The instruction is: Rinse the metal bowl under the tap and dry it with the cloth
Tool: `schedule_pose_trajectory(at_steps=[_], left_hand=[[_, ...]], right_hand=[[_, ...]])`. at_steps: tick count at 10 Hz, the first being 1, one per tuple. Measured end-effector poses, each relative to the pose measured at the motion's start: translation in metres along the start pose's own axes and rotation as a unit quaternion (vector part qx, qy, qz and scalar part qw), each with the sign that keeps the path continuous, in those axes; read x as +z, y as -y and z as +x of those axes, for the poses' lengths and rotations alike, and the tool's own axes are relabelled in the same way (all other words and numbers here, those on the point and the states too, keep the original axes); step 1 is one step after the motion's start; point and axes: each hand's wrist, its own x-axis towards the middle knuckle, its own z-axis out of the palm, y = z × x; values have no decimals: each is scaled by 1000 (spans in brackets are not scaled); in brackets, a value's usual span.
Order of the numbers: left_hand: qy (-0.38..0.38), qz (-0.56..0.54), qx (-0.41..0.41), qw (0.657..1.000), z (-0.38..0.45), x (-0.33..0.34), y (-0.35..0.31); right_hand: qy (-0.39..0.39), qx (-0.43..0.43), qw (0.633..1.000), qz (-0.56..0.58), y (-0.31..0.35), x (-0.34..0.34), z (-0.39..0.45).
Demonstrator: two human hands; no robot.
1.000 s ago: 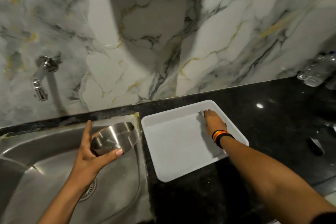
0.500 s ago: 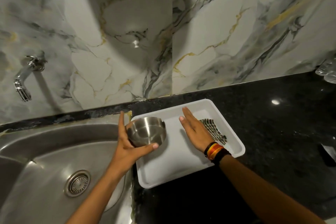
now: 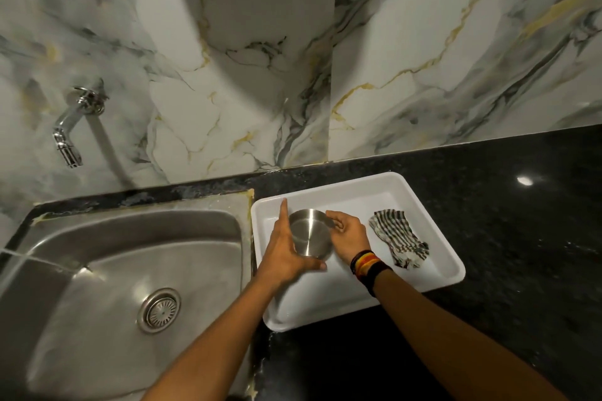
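The small metal bowl [image 3: 310, 233] is held over the left part of the white tray [image 3: 423, 202], its opening facing me. My left hand [image 3: 282, 252] grips its left side and lower rim. My right hand [image 3: 348, 234] holds its right rim; bands circle that wrist. The striped cloth [image 3: 398, 241] lies crumpled on the tray, just right of my right hand, untouched. The chrome tap [image 3: 70, 128] sticks out of the wall at far left, above the steel sink [image 3: 107, 270]. No water is visibly running.
The black stone counter [image 3: 508, 205] extends right of and in front of the tray. The marble wall rises directly behind. The sink drain [image 3: 160, 309] sits in the basin's middle, left of the tray.
My left hand carried the bowl from over the sink rightward onto the tray area. My right hand left the cloth lying on the tray and came to the bowl's right rim.
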Motion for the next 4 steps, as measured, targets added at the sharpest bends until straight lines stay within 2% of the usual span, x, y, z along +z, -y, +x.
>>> schedule_pose_trajectory(at_steps=[2,3,4], left_hand=[[54,88,-46,994,20,16,-1],[65,118,-62,989,27,16,4],[34,174,38,983,25,-8,7]], right_hand=[[-42,54,998,-13,-20,7,8],[-24,49,998,-19,-22,5,6],[-48,6,999,0,-14,0,-3]])
